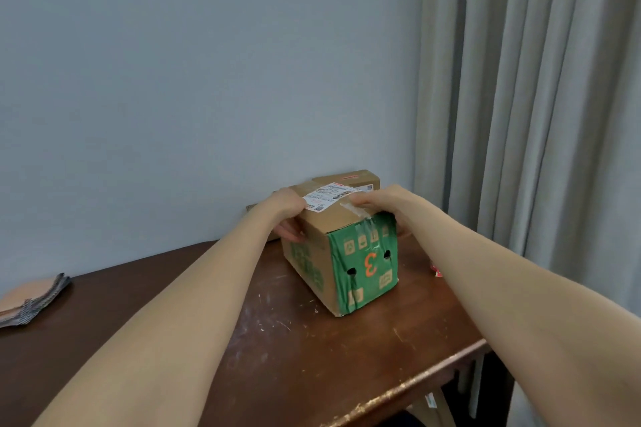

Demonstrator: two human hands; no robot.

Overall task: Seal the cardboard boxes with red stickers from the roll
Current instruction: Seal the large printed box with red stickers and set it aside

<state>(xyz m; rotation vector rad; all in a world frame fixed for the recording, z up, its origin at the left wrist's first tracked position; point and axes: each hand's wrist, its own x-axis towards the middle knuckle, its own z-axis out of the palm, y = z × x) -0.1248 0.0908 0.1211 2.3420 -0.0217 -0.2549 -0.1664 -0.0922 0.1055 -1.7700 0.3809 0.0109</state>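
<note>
Clasping the green-ended brown cardboard box [364,267], the left hand [289,215] sits at nine o'clock, the right hand [378,203] at three, fingers [293,236] curled round it.

Both bare arms stretch forward, left grip [289,215] and right grip [378,201] clasping the box [364,263] from opposite sides.

Dim, even, cool light; shadows soft. Slight softness overall, mild wide-angle stretch at edges. Faint glare on table [409,388] edge.
</note>
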